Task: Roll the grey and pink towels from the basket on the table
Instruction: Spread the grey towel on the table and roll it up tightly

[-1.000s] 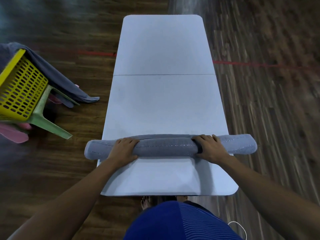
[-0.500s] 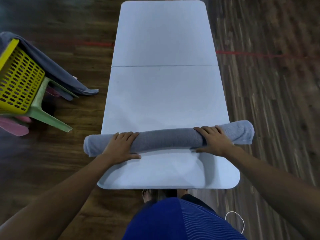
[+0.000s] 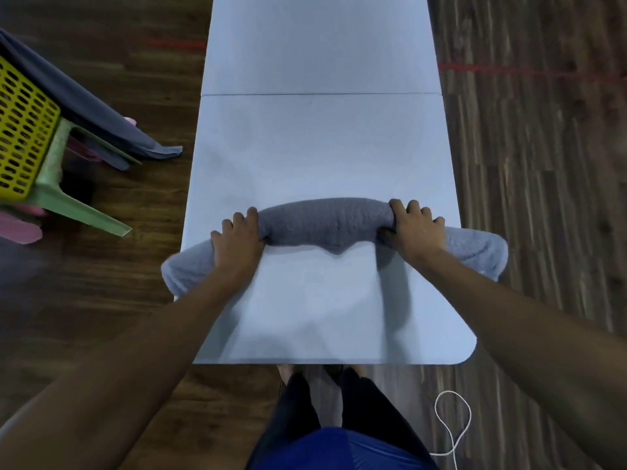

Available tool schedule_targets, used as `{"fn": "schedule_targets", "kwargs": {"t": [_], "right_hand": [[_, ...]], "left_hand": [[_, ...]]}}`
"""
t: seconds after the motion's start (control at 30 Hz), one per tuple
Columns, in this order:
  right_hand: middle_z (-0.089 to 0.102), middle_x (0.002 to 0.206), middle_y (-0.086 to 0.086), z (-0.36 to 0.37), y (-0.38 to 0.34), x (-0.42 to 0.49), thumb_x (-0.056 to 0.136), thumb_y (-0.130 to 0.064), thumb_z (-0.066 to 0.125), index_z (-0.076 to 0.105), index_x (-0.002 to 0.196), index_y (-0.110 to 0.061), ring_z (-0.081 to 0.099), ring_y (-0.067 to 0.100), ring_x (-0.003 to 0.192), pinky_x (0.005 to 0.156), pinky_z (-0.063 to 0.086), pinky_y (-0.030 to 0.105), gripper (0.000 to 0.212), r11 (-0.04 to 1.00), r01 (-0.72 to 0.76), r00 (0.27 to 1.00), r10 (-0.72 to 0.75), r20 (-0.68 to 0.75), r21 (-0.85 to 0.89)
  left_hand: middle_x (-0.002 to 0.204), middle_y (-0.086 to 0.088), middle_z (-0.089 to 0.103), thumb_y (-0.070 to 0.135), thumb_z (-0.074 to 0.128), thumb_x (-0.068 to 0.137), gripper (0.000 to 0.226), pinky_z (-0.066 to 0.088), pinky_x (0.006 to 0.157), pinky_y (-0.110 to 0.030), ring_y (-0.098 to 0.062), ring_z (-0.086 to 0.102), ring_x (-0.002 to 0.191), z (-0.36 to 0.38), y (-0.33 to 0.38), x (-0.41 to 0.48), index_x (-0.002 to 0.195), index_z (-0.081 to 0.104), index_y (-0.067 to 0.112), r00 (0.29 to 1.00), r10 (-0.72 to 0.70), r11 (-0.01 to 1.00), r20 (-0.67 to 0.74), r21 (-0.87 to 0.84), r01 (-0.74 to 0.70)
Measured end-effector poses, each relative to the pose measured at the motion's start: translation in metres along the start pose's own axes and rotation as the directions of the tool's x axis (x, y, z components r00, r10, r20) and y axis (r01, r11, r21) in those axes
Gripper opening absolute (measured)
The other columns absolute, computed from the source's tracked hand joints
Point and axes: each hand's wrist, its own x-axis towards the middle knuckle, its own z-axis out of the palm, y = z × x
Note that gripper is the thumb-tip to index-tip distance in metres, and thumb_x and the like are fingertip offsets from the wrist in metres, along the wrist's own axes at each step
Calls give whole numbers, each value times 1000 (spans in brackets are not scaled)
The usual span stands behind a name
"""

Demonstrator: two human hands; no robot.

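Down at the near edge, a blue ribbed shirt (image 3: 339, 449) and dark trouser legs (image 3: 295, 401) stand against the short end of the pale rectangular folding table (image 3: 322, 317), with a looped white cord (image 3: 451, 391) on the dark wooden plank floor (image 3: 543, 198) to the right. Both forearms reach over the tabletop to a rolled grey terry towel (image 3: 325, 222), which lies crosswise on the near half of the table, its two ends drooping past the long edges. The left hand (image 3: 237, 240) grips the roll toward its left end, fingers curled over the top; the right hand (image 3: 412, 232) grips it likewise toward the right end. Between them the roll bows away from the person. Farther off on the left, a yellow perforated plastic basket (image 3: 23, 130) rests on a green plastic stool (image 3: 78, 212), a dark grey towel (image 3: 84, 106) draped over it and a pink towel (image 3: 17, 228) below.
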Motion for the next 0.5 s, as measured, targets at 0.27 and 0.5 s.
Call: {"fn": "schedule_targets", "kwargs": {"t": [0.27,0.5], "right_hand": [[41,125,12,12,-68,-63,88,-51,52,35,132,-20,42,37,117,91,36,51,56,734,-399,917,332,223,549],[21,152,12,-2,-92,-76,90,-63,44,10,154,-24,22,34,140,114,24,51,82,381,-505,863,204,463,774]], "left_hand": [[138,-16,38,36,55,92,71,34,98,-52,-36,39,122,16,93,-80,149,20,12,941,-274,887,197,-326,327],[141,-10,51,28,31,100,48,38,107,-38,-29,51,122,4,114,-88,147,37,21,940,-131,417,314,-843,340]]}}
